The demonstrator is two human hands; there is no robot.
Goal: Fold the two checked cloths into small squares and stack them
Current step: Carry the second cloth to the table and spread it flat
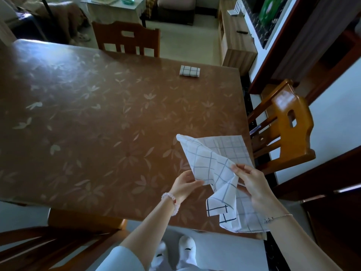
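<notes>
Your white slippers sit lowest in the head view, on pale floor below the near edge of the tabletop. Above them your left hand, beaded bracelet at the wrist, pinches the lower edge of the loose checked cloth. Your right hand pinches a crumpled ridge of it from the other side. That cloth is thin, white with a blue-grey grid. One corner rises in a soft point, part lies flat by the tabletop's near right corner, and a limp fold droops below your hands. The folded cloth, a small thick block with dark grid lines, lies well apart near the far edge of the glossy brown, leaf-patterned tabletop.
</notes>
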